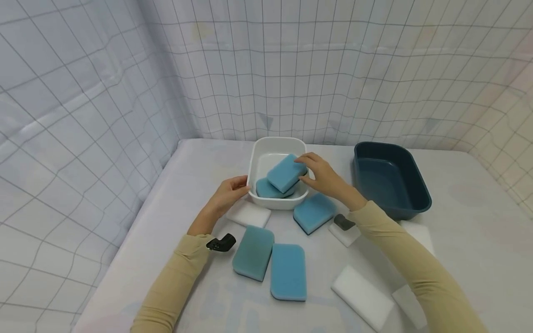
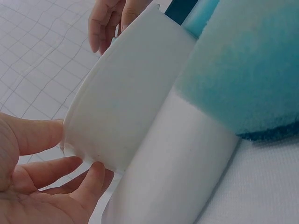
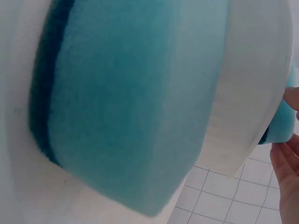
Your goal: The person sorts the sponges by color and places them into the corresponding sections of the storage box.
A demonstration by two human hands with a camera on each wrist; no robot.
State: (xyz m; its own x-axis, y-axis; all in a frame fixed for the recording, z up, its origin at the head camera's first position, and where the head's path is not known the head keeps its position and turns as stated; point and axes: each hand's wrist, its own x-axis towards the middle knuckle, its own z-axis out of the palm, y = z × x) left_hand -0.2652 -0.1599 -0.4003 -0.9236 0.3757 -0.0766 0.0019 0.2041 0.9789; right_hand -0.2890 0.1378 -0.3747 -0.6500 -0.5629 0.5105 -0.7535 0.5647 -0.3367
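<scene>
The left hand (image 1: 231,192) pinched the left rim of a white basin (image 1: 276,204) between thumb and fingers. The right hand (image 1: 322,175) gripped a blue sponge (image 1: 286,173) the same way, tilted over a second sponge (image 1: 265,188) lying in that basin. Nearer me, three blue-green sponges (image 1: 288,272) and several white sponges (image 1: 362,298) lay on the surface (image 1: 458,208); a navy basin (image 1: 383,178) stood to the right.
</scene>
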